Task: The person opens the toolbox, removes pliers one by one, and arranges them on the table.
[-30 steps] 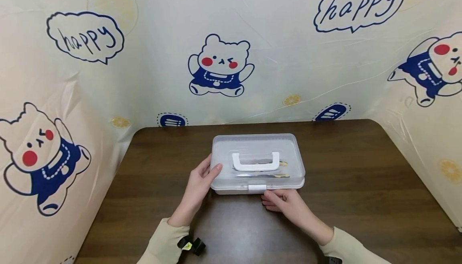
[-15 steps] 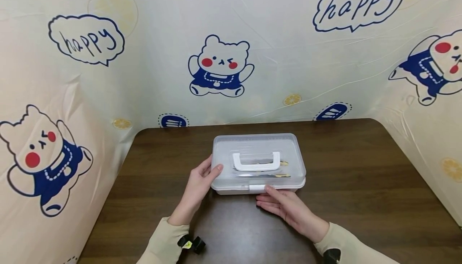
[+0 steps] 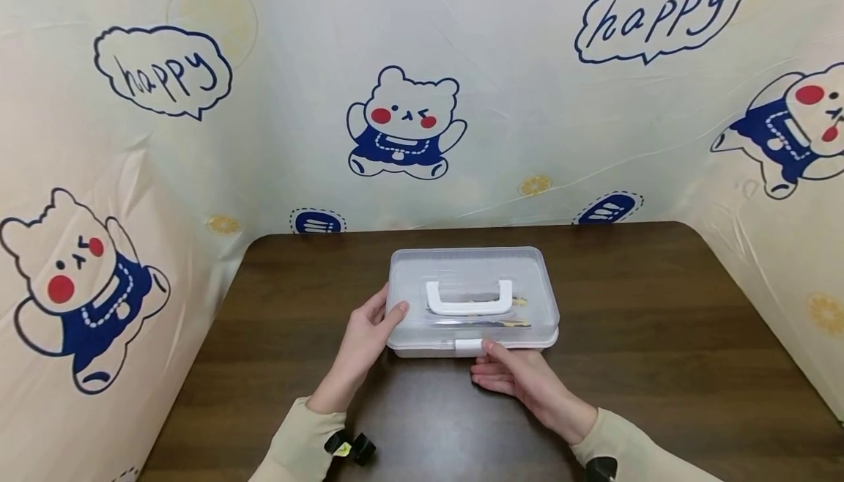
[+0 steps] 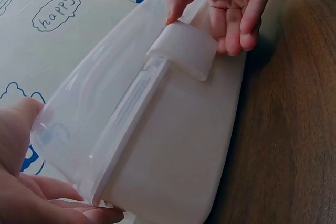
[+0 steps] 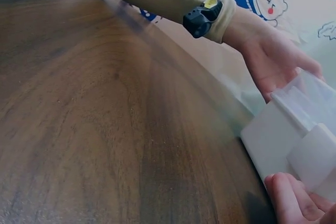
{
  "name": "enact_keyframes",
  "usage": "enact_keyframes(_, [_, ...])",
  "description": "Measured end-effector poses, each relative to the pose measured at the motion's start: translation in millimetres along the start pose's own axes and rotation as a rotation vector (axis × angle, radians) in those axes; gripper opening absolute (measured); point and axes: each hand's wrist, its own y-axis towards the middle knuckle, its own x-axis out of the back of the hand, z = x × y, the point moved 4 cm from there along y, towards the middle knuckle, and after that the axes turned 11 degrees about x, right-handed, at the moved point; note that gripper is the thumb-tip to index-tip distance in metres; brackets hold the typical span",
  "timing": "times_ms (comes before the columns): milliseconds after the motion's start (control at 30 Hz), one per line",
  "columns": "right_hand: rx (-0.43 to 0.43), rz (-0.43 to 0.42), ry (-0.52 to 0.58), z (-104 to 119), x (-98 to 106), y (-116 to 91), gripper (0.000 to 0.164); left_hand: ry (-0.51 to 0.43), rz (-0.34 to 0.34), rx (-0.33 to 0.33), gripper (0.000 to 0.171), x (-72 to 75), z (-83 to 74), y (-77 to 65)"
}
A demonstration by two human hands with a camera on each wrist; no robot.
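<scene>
A clear-lidded white plastic storage box (image 3: pixel 402 277) lies flat on the table, its lid down. On the lid is a white handle (image 3: pixel 469 309); dark and yellowish things show dimly through the plastic. My left hand (image 3: pixel 359 339) grips the box's left end, thumb over the lid rim and fingers down the side. At the front, my right hand (image 3: pixel 534 387) touches the top edge of the white latch (image 4: pixel 184 48) with its thumb. Its other fingers, loosely bent, lie below by the front wall (image 4: pixel 163 140). The latch sits against the box front.
The brown wooden table (image 3: pixel 659 321) extends on both sides of the box and in front of it. A pale printed curtain (image 3: pixel 297 101) with bears and the word "happy" surrounds the back and sides. A dark wrist strap (image 5: pixel 202 19) is on the left sleeve.
My right hand has shifted slightly, its thumb rising from below the latch to its upper edge while the fingers loosened beneath. The left hand and the box have stayed in place.
</scene>
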Motion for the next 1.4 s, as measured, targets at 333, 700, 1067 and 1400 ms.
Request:
enact_keyframes(333, [0.003, 0.008, -0.006, -4.5, -1.0, 1.0, 0.051, 0.062, -0.009, -0.010, 0.068, 2.1, -0.5, -2.7])
enact_keyframes(700, [-0.028, 0.010, -0.066, -11.7, 0.2, -4.4, 0.046, 0.061, -0.006, 0.006, 0.068, -0.7, 4.6, -10.9])
enact_keyframes(1067, [-0.024, 0.092, -0.059, -3.1, 0.8, -3.3, 0.055, 0.063, -0.004, 0.006, 0.069, -2.2, 0.6, -7.2])
enact_keyframes(1400, [-0.003, 0.202, -0.022, -2.5, 3.9, -1.8, 0.054, 0.076, 0.000, -0.007, 0.070, -0.4, 0.0, -2.1])
